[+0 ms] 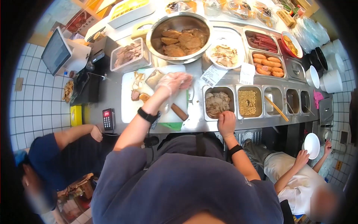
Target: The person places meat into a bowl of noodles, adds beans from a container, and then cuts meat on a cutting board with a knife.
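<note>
My left hand (176,83), in a clear plastic glove, is over the right part of a white cutting board (128,108); what its fingers hold, if anything, I cannot make out. Beneath and beside it lie a cleaver with a wooden handle (179,112) and pieces of meat (135,95). My bare right hand (226,123) rests with curled fingers at the front rim of a steel tray of sliced meat (218,104). Whether those fingers hold anything is hidden. Just right of that tray is one of yellow kernels (247,102).
Behind the board stand a steel bowl of meat (182,41) and a plastic tub (130,55). Sausages (267,64) fill a tray at the right. Chopsticks (276,108) lie across the trays. One person stands left; another, right, holds a white bowl (312,146).
</note>
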{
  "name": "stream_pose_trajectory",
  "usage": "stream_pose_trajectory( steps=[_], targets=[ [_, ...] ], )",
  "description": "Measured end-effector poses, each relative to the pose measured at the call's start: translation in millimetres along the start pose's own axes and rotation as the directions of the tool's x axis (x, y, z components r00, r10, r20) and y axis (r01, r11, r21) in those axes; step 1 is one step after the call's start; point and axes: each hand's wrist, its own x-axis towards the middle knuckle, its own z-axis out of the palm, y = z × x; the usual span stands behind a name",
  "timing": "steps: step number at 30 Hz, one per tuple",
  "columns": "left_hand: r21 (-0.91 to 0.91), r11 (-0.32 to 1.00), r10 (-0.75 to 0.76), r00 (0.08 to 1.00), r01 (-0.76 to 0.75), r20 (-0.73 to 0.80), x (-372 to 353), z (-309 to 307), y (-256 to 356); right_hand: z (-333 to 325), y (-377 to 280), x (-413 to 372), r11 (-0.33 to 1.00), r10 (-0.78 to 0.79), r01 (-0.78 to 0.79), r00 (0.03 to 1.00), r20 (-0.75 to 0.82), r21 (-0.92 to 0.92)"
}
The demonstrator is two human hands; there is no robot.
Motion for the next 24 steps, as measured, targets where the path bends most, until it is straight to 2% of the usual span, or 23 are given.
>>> stream_pose_trajectory(
  steps=[3, 4, 6, 7, 10, 11, 14, 15, 18, 19, 22, 23, 24],
  targets=[
    [-0.007, 1.0, 0.029, 0.998, -0.03, -0.058, -42, -67, -23, 1, -9, 1, 1.0, -0.001, 0.0, 0.999, -0.045, -0.02],
    [-0.001, 1.0, 0.02, 0.993, -0.021, -0.119, -53, -87, -31, 1, -15, 5, 1.0, -0.01, 0.008, 0.999, -0.051, -0.024],
    [0.017, 1.0, -0.012, 0.969, 0.017, -0.246, -80, -124, -48, 6, -38, 11, 0.999, -0.038, 0.038, 0.999, 0.006, -0.009],
    [0.03, 0.998, 0.059, 0.958, -0.052, -0.28, -91, -139, -58, 7, -53, 17, 0.998, -0.068, 0.068, 0.997, 0.026, -0.009],
    [0.079, 0.994, 0.11, 0.842, -0.08, -0.528, -100, -172, -85, 25, -87, 30, 0.99, -0.142, 0.143, 0.987, 0.075, -0.009],
    [0.186, 0.982, 0.115, 0.785, 0.0, -0.609, -92, -193, -107, 31, -99, 34, 0.986, -0.164, 0.165, 0.982, 0.093, 0.0],
    [0.22, 0.974, 0.109, 0.723, 0.06, -0.682, -76, -223, -135, 51, -126, 41, 0.977, -0.209, 0.211, 0.966, 0.154, -0.001],
    [0.21, 0.975, 0.109, 0.669, 0.073, -0.735, -73, -224, -142, 56, -135, 43, 0.978, -0.207, 0.209, 0.962, 0.18, 0.008],
    [0.388, 0.909, 0.23, 0.589, 0.155, -0.774, -72, -209, -121, 67, -158, 46, 0.982, -0.181, 0.186, 0.954, 0.24, 0.0],
    [0.398, 0.885, 0.209, 0.555, 0.244, -0.805, -70, -209, -117, 69, -165, 47, 0.985, -0.165, 0.174, 0.952, 0.259, -0.012],
    [0.494, 0.829, 0.278, 0.574, 0.261, -0.77, -61, -209, -100, 79, -174, 48, 0.986, -0.136, 0.158, 0.951, 0.277, -0.057],
    [0.472, 0.837, 0.221, 0.618, 0.276, -0.754, -53, -215, -96, 83, -172, 48, 0.984, -0.134, 0.161, 0.952, 0.277, -0.076],
    [0.503, 0.79, 0.191, 0.638, 0.35, -0.746, -46, -219, -93, 85, -170, 47, 0.982, -0.132, 0.164, 0.952, 0.276, -0.095]
  ],
)
